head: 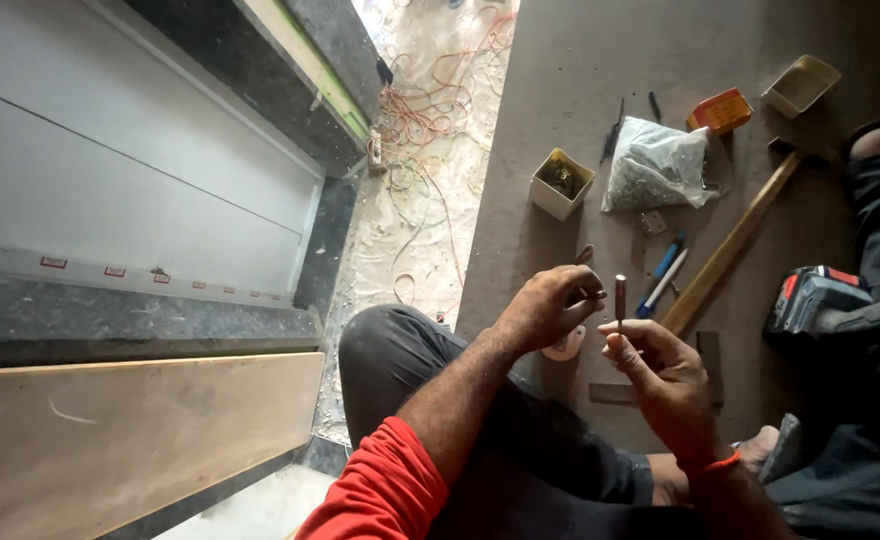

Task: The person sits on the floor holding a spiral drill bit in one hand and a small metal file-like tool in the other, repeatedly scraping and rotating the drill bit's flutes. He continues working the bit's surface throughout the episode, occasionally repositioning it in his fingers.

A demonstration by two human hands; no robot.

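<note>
A: In the head view, what is in the grip?

B: The right hand (660,365) is clamped on a slim brown bit (621,293), held upright. Just left of it, the left hand (550,305) pinches a small screw (598,294).

A: The step?

B: Seemingly mating them; alignment comes next.

On the floor (560,90), the open box of screws (562,183) lies left of the plastic bag (655,165); the hammer (730,250) lies right of the bag, the drill (810,298) further right.
</note>
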